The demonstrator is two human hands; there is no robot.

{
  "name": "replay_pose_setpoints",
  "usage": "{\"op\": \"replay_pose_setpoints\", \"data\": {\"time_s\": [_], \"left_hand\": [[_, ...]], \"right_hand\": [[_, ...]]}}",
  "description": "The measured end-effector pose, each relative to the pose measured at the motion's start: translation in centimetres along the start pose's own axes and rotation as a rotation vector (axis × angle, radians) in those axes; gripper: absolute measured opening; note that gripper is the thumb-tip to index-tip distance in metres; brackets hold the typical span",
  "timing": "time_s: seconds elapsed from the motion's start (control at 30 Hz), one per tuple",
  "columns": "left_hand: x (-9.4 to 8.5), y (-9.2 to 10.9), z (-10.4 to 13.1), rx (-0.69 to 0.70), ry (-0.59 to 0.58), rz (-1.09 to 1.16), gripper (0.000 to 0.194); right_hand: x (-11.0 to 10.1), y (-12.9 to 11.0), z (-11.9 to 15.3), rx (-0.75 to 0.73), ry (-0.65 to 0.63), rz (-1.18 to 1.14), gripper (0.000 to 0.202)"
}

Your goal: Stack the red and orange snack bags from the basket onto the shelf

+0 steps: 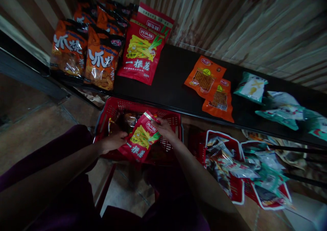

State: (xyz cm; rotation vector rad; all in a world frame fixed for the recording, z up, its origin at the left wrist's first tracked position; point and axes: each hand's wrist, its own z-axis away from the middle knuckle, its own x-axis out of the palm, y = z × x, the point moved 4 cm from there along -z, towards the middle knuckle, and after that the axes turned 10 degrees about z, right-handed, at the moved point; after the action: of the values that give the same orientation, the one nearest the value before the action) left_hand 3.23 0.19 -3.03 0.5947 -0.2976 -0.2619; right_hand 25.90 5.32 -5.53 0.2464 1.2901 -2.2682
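Observation:
A red snack bag point(141, 135) with yellow sticks printed on it is held over a red basket point(112, 108). My right hand point(166, 128) grips its upper right edge, fingers closed on it. At the bag's left edge is my left hand point(113, 141), its fingers pressed against the packet. Inside the basket, other packages show dimly behind the held bag. On the black shelf above, similar red bags point(144, 48) stand beside orange and black snack bags point(100, 62).
Two flat orange packets point(206, 77) lie mid-shelf. Green and white bags point(251, 88) are at the right. Below the shelf, two red baskets with white rims point(242, 190) hold many packets. A dark metal leg stands at the left.

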Motion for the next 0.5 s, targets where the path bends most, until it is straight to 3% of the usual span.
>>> {"op": "replay_pose_setpoints", "data": {"time_s": [0.07, 0.13, 0.3, 0.5], "left_hand": [[0.9, 0.2, 0.5, -0.03, -0.142, 0.101, 0.027], [1.6, 0.5, 0.9, -0.042, -0.211, 0.17, 0.036], [1.1, 1.5, 0.4, 0.025, -0.042, 0.158, 0.029], [1.0, 1.7, -0.4, 0.125, 0.107, -0.041, 0.017]], "right_hand": [[0.7, -0.2, 0.3, 0.048, -0.057, -0.157, 0.038], [1.4, -0.5, 0.6, 0.088, -0.126, -0.245, 0.039], [1.8, -1.3, 1.1, 0.073, -0.198, -0.277, 0.042], [1.6, -0.8, 0.9, 0.115, -0.143, -0.347, 0.042]]}}
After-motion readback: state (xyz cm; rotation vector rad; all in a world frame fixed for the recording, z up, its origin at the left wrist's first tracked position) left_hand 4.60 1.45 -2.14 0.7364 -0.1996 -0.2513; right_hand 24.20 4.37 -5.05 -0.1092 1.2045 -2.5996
